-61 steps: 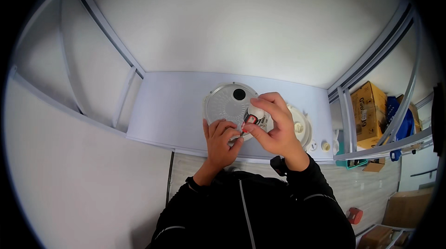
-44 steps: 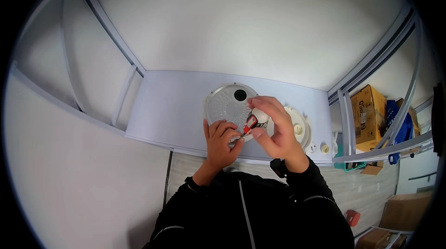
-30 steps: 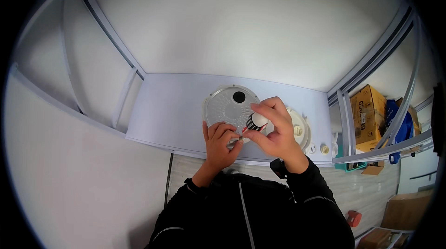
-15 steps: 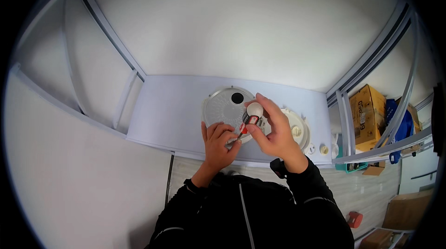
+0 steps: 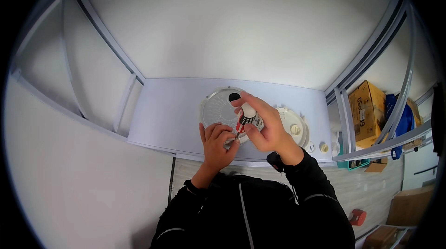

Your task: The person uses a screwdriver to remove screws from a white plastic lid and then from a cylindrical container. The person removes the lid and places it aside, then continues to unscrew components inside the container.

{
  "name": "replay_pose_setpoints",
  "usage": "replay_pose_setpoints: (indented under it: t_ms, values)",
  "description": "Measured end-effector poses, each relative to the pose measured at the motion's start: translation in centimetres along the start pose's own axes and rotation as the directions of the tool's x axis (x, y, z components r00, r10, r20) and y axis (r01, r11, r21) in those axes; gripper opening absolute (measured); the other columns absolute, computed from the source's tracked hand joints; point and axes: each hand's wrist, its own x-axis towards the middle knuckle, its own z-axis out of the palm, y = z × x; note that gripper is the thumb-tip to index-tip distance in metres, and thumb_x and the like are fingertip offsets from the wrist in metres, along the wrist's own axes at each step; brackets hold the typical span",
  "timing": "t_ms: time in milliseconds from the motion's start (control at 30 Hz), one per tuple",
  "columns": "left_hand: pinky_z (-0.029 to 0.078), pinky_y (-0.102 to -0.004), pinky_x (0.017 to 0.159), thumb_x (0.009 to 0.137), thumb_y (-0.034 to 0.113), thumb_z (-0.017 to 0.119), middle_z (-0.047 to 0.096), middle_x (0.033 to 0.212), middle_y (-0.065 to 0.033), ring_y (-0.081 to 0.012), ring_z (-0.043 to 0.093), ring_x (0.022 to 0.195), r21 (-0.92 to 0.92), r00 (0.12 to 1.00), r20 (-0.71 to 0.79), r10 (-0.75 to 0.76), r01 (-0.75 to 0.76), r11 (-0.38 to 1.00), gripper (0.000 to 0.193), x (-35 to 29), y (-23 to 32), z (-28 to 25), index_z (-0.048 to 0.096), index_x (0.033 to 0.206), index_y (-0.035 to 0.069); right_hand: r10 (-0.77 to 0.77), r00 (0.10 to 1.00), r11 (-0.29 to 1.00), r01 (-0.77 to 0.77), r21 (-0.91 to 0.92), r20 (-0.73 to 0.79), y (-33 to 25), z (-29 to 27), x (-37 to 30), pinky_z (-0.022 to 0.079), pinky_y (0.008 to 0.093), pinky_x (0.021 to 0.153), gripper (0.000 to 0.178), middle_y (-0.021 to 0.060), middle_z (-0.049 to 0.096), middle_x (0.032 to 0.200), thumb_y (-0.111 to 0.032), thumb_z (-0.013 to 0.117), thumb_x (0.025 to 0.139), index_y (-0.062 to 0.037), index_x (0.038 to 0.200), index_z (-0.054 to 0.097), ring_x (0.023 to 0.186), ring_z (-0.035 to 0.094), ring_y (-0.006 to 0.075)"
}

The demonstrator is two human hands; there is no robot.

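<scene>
My right hand grips a screwdriver with a white, black and red handle, its shaft pointing down and slightly left. The tip meets the near part of a round, silvery disc, which has a black round spot toward its far side. My left hand rests on the disc's near left, with several fingers spread over it. Its thumb and forefinger close around the screwdriver's tip; whatever they pinch there is too small to make out.
Right of the disc lies a white round housing with a cream knob-like part. Two small round pieces, one white and one cream, sit near the table's right front. A cardboard box stands beyond the right frame.
My right hand and the screwdriver's handle have shifted slightly left, and the screwdriver now stands more upright. The left hand stays in place on the disc.
</scene>
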Motion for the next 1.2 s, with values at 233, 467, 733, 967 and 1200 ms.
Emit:
replay_pose_setpoints:
  t_ms: [233, 467, 733, 967, 1200]
  values:
    - [0.014, -0.0734, 0.126, 0.083, 0.018, 0.083, 0.069, 0.119, 0.0031, -0.0315, 0.056, 0.132, 0.003, 1.000, 0.001, -0.016, 0.016, 1.000, 0.018, 0.0, 0.1, 0.0, 0.069, 0.093, 0.016, 0.067, 0.995, 0.978, -0.049, -0.203, 0.078, -0.8, -0.3, 1.2, 0.057, 0.0383, 0.099, 0.080, 0.0165, 0.073, 0.133, -0.002, 0.084, 0.086, -0.0047, 0.159, 0.052, 0.108, 0.074, 0.0290]
    - [0.015, -0.0720, 0.125, 0.083, 0.019, 0.083, 0.069, 0.120, 0.0046, -0.0295, 0.055, 0.133, 0.019, 1.000, -0.003, -0.024, 0.024, 1.000, 0.018, 0.0, 0.3, 0.1, 0.070, 0.096, 0.018, 0.158, 0.982, 0.987, -0.153, -0.052, 0.103, -1.0, -0.6, 0.6, 0.059, 0.0371, 0.099, 0.074, 0.0145, 0.071, 0.138, 0.001, 0.081, 0.089, -0.0067, 0.157, 0.054, 0.112, 0.074, 0.0251]
    - [0.013, -0.0700, 0.126, 0.082, 0.024, 0.088, 0.073, 0.117, 0.0083, -0.0269, 0.058, 0.133, 0.047, 1.000, 0.023, -0.006, 0.005, 0.999, 0.015, 0.0, -0.4, -0.4, 0.077, 0.092, 0.021, 0.134, 0.975, 0.990, -0.141, 0.027, 0.175, -0.9, -1.0, 0.2, 0.061, 0.0392, 0.098, 0.070, 0.0175, 0.065, 0.138, 0.007, 0.075, 0.093, -0.0037, 0.158, 0.051, 0.117, 0.073, 0.0275]
    - [0.013, -0.0672, 0.126, 0.082, 0.024, 0.090, 0.075, 0.101, 0.0096, -0.0192, 0.068, 0.115, 0.101, 0.998, 0.048, 0.036, -0.040, 0.994, 0.011, 1.3, 0.4, -1.4, 0.080, 0.085, 0.020, 0.128, 0.974, 0.991, -0.130, 0.001, 0.189, -0.7, -1.1, -0.3, 0.061, 0.0396, 0.098, 0.069, 0.0170, 0.065, 0.137, 0.006, 0.075, 0.094, -0.0039, 0.158, 0.051, 0.117, 0.072, 0.0277]
    - [0.021, -0.0629, 0.121, 0.084, 0.025, 0.088, 0.076, 0.099, 0.0092, -0.0161, 0.068, 0.100, 0.076, 0.994, 0.101, 0.030, -0.038, 0.996, 0.011, 1.9, 0.6, -2.0, 0.079, 0.086, 0.019, 0.088, 0.979, 0.996, -0.092, 0.014, 0.182, -1.0, -1.2, -0.1, 0.060, 0.0401, 0.099, 0.067, 0.0156, 0.067, 0.135, 0.005, 0.076, 0.093, -0.0036, 0.156, 0.053, 0.117, 0.071, 0.0286]
